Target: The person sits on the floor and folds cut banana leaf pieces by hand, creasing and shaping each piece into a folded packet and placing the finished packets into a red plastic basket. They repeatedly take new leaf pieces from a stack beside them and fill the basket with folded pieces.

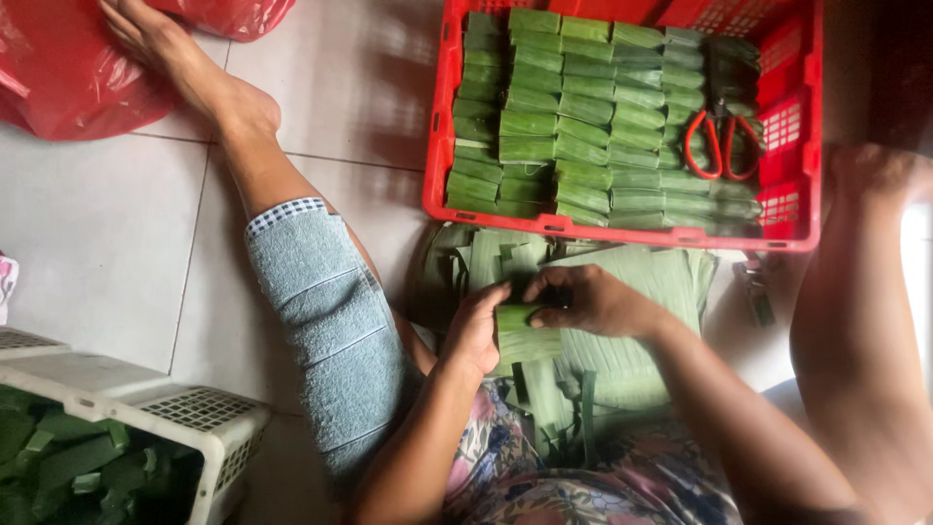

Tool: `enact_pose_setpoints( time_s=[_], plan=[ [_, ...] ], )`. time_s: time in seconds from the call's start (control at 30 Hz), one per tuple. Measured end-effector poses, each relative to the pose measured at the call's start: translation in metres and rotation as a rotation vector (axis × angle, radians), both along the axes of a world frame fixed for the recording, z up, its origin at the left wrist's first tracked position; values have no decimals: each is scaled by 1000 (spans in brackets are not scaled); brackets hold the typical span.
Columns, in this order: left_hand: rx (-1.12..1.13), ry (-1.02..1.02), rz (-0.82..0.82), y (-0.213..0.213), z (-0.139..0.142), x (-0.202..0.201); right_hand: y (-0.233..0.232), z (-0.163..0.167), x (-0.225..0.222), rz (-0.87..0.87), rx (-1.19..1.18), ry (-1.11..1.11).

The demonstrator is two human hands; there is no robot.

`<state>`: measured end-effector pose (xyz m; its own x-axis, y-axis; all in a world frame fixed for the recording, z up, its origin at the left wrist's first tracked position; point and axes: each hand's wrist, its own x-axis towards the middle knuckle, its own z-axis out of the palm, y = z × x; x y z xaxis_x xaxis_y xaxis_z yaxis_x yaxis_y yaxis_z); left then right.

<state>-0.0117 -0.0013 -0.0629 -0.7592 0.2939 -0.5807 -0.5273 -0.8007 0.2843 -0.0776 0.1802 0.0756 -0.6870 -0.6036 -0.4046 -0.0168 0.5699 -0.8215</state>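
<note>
Both my hands meet over a small green leaf-wrapped parcel [517,318]. My left hand [478,329] grips its left end and my right hand [590,300] pinches its top and right side. The parcel lies above a pile of flat green leaf strips [622,340] spread on the floor and my lap. Just beyond stands a red plastic crate [437,146] filled with several neat rows of folded leaf parcels [583,117]. Red-handled scissors [721,144] rest on the parcels at the crate's right side.
My left leg in a grey-blue trouser leg [326,321] stretches out over the pale tiled floor [97,233]. A red plastic bag [58,68] lies at the upper left. A white basket [194,413] with green leaf scraps sits at the lower left. My right knee [855,292] rises at right.
</note>
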Motion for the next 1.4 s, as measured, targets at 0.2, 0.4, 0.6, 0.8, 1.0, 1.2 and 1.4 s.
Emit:
enact_pose_setpoints(
  time_s=[0.2,0.4,0.6,0.8,1.0,1.2,1.4],
  plan=[
    [-37,20,-87,-1,22,8,1,-12,40,-50,-101,707],
    [-111,130,-62,-1,19,11,13,10,84,-112,113,1037],
    [-123,260,-109,13,7,20,16,15,113,-78,-31,1118],
    [30,203,-285,17,22,32,20,-14,101,-546,142,660],
    [-62,253,-318,24,27,35,17,-8,106,-477,138,839],
    [-146,103,-270,19,8,39,21,11,114,-64,251,1095],
    [-196,251,-286,27,-17,46,24,-1,122,-7,230,1011]
  ],
)
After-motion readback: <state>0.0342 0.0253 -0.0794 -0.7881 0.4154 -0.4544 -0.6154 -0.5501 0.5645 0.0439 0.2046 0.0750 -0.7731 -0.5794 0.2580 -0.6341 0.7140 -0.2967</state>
